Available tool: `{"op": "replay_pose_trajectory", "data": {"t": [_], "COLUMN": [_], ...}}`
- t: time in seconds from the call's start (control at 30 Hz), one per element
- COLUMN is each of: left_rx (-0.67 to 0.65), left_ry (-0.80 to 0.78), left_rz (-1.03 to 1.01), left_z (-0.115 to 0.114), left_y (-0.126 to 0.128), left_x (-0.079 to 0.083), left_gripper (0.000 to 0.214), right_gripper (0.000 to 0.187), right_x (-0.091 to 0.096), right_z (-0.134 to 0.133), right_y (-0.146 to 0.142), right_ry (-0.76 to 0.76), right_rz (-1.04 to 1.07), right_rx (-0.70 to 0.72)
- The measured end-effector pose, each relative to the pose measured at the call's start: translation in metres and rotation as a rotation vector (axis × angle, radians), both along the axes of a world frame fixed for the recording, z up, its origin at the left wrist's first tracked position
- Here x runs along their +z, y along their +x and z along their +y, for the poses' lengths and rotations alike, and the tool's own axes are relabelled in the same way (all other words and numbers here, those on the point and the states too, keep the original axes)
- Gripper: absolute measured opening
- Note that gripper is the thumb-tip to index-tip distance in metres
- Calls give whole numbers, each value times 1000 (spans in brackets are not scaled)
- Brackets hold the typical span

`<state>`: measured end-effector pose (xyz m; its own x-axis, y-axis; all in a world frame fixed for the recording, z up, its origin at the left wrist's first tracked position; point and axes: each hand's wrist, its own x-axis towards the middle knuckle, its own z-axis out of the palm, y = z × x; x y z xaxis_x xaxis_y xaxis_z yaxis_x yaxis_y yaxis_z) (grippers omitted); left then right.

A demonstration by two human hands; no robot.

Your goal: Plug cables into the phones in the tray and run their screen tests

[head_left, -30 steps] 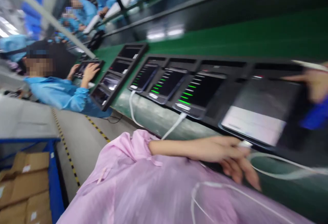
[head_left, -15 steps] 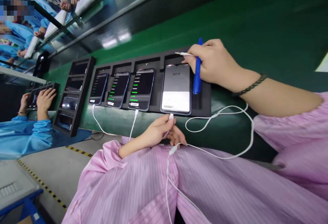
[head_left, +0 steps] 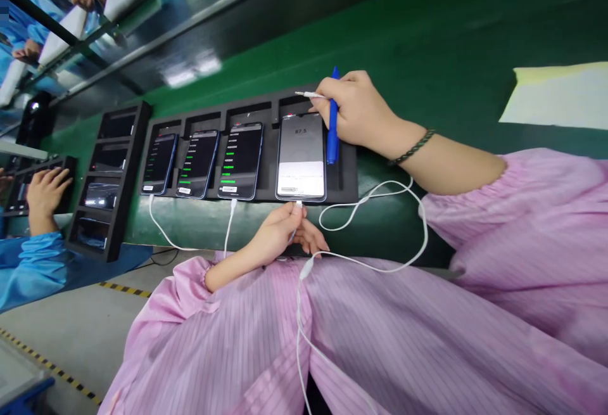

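A black foam tray (head_left: 349, 174) on the green belt holds several phones with lit screens. At the bottom edge of the rightmost phone (head_left: 301, 156), which has a white screen, my left hand (head_left: 278, 237) pinches a white cable plug (head_left: 298, 204). My right hand (head_left: 354, 111) is at the same phone's top edge, closed on a blue pen (head_left: 332, 133) and a thin white audio plug (head_left: 308, 94). A white cable (head_left: 380, 225) loops from there down across my pink sleeves.
A second black tray (head_left: 114, 174) with more phones lies to the left. Farther left, a person in blue has a hand (head_left: 45, 193) on another tray. A pale sheet of paper (head_left: 555, 95) lies on the green conveyor belt (head_left: 451, 35) at the right. Other workers stand behind.
The view has swung from a blurred leftward look onto the tray. Both hands now rest at the ends of the white-screened phone, almost unmoved in the last half second.
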<state>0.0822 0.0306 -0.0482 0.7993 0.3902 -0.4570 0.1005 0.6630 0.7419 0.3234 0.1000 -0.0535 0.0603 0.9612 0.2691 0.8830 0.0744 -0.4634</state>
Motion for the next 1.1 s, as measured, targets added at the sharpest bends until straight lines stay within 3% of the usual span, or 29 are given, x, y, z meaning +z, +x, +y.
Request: {"op": "replay_pose_trajectory", "data": {"t": [0.13,0.27,0.57,0.77,0.83,0.93,0.97,1.0,1.1], "left_rx": [-28,57,130,-12,-122,-233,-188,-86,443], "left_ry": [-63,-44,-79,-7,163,674,830,946,1206], "left_rz": [1,28,128,181,272,403,426,446,679], "left_z": [0,-4,-9,-1,0,-2,-2,-1,16], "left_y": [2,7,15,12,4,-25,-40,-56,-115], "left_x": [-1,2,15,10,22,57,71,82,100], "left_gripper": [58,58,60,54,48,35,30,27,31], "right_gripper": [38,29,39,51,55,68,73,77,87], "right_x": [-1,-7,-24,-28,-28,-28,-28,-28,-29], "right_z": [-1,0,7,10,9,8,8,9,10], "right_y": [0,1,2,5,4,1,0,-1,-5], "right_ry": [-29,-9,192,265,314,460,500,533,591], "right_rz": [-54,-43,128,209,216,129,99,75,44], "right_rx": [-24,-30,-1,6,-6,-109,-148,-178,-206]}}
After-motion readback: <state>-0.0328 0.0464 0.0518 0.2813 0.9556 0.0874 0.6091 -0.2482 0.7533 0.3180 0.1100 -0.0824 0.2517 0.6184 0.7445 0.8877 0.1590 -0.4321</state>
